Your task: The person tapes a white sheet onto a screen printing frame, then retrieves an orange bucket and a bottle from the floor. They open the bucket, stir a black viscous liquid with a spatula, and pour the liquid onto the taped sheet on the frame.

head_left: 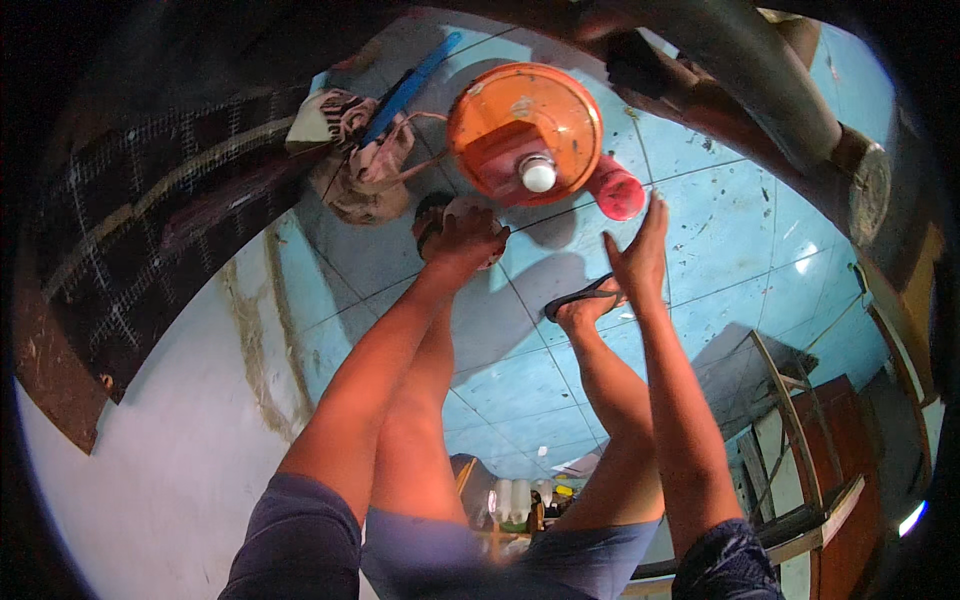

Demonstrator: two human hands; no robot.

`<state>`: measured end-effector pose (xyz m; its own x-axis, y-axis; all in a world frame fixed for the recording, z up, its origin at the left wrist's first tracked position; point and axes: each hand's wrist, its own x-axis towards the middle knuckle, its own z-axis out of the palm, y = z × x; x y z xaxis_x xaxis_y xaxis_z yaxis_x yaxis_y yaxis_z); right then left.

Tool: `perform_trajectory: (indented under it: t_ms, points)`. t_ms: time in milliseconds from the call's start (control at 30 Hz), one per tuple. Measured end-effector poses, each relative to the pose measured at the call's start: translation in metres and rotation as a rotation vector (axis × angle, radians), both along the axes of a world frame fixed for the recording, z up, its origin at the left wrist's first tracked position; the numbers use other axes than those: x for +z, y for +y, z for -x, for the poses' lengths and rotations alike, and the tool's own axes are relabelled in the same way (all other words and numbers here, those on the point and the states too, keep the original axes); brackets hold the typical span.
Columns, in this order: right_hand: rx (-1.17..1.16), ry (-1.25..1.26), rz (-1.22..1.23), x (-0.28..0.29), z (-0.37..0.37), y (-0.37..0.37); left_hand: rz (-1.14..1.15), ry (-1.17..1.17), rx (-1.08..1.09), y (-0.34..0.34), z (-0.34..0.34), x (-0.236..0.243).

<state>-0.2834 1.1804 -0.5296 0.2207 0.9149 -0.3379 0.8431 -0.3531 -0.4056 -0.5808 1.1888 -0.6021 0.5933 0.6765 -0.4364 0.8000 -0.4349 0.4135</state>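
- Two bare hands. The left hand (468, 243) has its fingers curled over one pale, roundish thing (465, 206), mostly covered; I cannot tell whether they grip it.
- The right hand (640, 258) has its fingers spread, thumb apart, nothing between them; they are just on the near side of one red cylinder (618, 192).
- That cylinder stands at the near right edge of one round orange container (548, 95), which has one white cap (537, 174) on its near part.
- One black sandal (578, 296) shows clearly, on the right foot, left of the right hand.
- To the container's left: one crumpled cloth bundle (372, 170) and one long blue object (412, 88) across it.
- All these are on the blue tiled floor (715, 215).
- Far right: one thick wooden log (775, 85).
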Motion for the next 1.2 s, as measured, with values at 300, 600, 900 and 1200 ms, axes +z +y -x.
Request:
perform_trajectory:
  t_ms: [300, 600, 900, 1200]
  points:
    - [-0.022, 0.41, -0.109, 0.061, 0.034, 0.056, -0.048, -0.054, -0.113, -0.003, -0.041, -0.02]
    - [0.217, 0.512, -0.195, 0.038, 0.048, 0.09, -0.046, 0.052, 0.021, 0.012, 0.023, 0.038]
    - [0.129, 0.541, -0.086, 0.032, 0.074, 0.109, 0.103, -0.203, 0.634, 0.096, 0.012, 0.074]
    - [0.529, 0.399, -0.14, 0.014, 0.056, 0.128, -0.007, -0.234, 0.433, 0.11, -0.012, 0.053]
